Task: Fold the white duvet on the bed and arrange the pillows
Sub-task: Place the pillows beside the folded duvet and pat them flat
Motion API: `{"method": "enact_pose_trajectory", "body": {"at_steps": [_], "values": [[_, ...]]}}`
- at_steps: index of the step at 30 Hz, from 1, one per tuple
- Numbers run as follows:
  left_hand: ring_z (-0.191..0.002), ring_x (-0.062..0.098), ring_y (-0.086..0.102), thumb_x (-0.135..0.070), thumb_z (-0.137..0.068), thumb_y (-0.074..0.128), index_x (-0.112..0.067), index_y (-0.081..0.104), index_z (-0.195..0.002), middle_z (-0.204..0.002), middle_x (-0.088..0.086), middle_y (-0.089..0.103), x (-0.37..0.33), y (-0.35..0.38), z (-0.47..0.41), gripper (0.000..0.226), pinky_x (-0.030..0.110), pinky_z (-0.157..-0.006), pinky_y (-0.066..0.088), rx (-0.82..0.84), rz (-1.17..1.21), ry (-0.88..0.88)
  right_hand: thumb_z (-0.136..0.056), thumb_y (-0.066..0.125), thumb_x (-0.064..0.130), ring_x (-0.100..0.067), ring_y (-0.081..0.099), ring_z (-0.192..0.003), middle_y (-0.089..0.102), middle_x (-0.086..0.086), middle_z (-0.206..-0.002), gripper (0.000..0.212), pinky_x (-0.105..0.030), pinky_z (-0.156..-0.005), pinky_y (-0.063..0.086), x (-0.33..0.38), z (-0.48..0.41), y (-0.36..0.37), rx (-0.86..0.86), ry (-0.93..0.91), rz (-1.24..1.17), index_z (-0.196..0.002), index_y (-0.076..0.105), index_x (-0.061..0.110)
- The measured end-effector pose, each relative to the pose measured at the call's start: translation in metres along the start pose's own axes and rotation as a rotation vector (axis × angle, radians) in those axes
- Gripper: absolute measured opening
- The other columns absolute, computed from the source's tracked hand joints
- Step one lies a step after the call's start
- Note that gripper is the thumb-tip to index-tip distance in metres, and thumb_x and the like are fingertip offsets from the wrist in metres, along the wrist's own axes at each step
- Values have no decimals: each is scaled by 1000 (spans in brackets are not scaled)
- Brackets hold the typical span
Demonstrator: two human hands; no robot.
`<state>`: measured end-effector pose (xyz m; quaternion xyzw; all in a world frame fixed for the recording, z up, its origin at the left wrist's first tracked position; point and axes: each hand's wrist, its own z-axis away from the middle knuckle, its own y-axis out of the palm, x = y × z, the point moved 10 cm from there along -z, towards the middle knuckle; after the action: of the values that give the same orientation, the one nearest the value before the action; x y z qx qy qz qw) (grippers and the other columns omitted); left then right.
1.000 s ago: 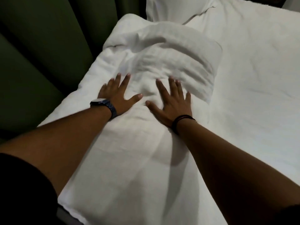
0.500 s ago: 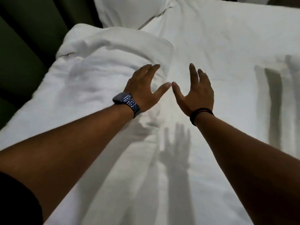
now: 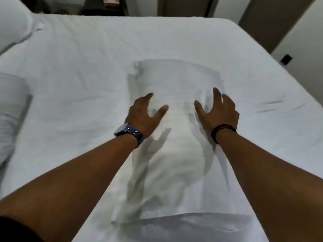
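The folded duvet [image 3: 8,109] sits at the bed's [image 3: 87,67] left edge, out of the way. Over the pillow [image 3: 176,154] lying mid-bed, the left hand [image 3: 143,112] and right hand [image 3: 218,110] hover spread wide and empty, likely poised to grip its sides.

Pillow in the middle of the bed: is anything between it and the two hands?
Nothing visible. The left hand and right hand hover open just over the pillow, one toward each side, with only their shadows on it. The folded duvet lies well off to the left.
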<state>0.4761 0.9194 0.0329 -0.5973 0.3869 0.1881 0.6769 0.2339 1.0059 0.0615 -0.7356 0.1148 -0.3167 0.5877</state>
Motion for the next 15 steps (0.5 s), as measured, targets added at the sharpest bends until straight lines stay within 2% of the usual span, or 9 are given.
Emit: {"method": "enact_pose_trajectory", "body": {"at_steps": [4, 6, 8, 9, 11, 13, 15], "values": [[-130, 35, 44, -92, -61, 44, -16, 40, -139, -146, 12, 41, 18, 33, -14, 109, 47, -107, 38, -46, 123, -286, -75, 35, 84, -36, 29, -138, 26, -13, -153, 94, -54, -108, 29, -110, -6, 10, 184, 305, -127, -150, 10, 34], [-130, 34, 43, -88, -63, 48, -19, 34, -144, -146, 10, 41, 47, 38, -12, 107, 44, -109, 34, -112, 246, -472, -69, 37, 88, -38, 34, -135, 29, -15, -152, 102, -54, -107, 32, -138, 1, 33, 308, 449, -326, -151, 5, 37], [-129, 29, 44, -90, -57, 54, -27, 31, -147, -144, 2, 43, 80, 51, -7, 112, 44, -110, 32, -36, 467, -668, -65, 41, 91, -35, 35, -136, 28, -9, -154, 107, -51, -110, 30, -142, 11, 57, 413, 514, -565, -151, 4, 39], [-128, 27, 46, -92, -50, 57, -30, 35, -145, -145, 0, 45, 89, 62, -7, 116, 44, -111, 32, 66, 586, -696, -61, 43, 92, -33, 37, -135, 31, -5, -154, 110, -50, -111, 30, -139, 15, 66, 442, 516, -654, -151, 9, 39], [-125, 23, 52, -89, -49, 61, -34, 43, -141, -140, 0, 53, 86, 73, -7, 108, 44, -110, 35, 247, 722, -630, -52, 49, 95, -27, 50, -124, 47, 2, -144, 114, -47, -107, 38, -127, 17, 70, 444, 470, -739, -147, 27, 36], [-112, 22, 63, -83, -53, 66, -34, 53, -132, -125, 0, 66, 76, 72, -4, 94, 43, -101, 45, 326, 748, -578, -49, 55, 94, -21, 59, -111, 59, 6, -128, 106, -43, -101, 44, -115, 15, 64, 404, 422, -768, -138, 43, 36], [-105, 24, 67, -81, -49, 71, -34, 57, -128, -116, 1, 70, 67, 60, 3, 92, 43, -97, 48, 347, 779, -563, -47, 58, 92, -19, 59, -110, 61, 9, -125, 105, -41, -101, 44, -99, 18, 50, 368, 395, -777, -135, 48, 35]]}}
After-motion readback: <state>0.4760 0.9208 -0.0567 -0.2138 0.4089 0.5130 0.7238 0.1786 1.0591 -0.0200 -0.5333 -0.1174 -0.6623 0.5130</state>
